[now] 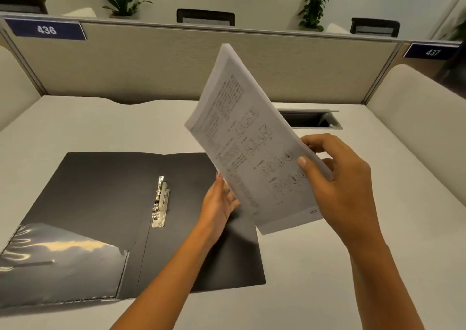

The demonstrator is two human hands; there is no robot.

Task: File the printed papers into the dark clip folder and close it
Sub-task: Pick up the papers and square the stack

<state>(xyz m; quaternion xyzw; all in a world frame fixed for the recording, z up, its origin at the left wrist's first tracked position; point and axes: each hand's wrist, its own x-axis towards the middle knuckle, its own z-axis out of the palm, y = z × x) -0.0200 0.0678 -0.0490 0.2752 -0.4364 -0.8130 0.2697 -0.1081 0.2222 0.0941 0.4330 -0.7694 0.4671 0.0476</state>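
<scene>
The dark clip folder [100, 198] lies open flat on the white desk, with a metal clip [160, 203] along its spine and a clear plastic pocket [58, 261] on its left flap. A stack of printed papers [252, 138] is held tilted in the air above the folder's right half. My right hand [340, 186] grips the stack's right edge, thumb on the printed face. My left hand [222, 203] touches the stack's lower left edge from below, fingers spread.
A beige partition [176, 62] with number plates 436 and 437 runs behind the desk [327, 266]. An open cable slot [310, 119] sits in the desk at the back right. Plants and chair backs stand beyond the partition.
</scene>
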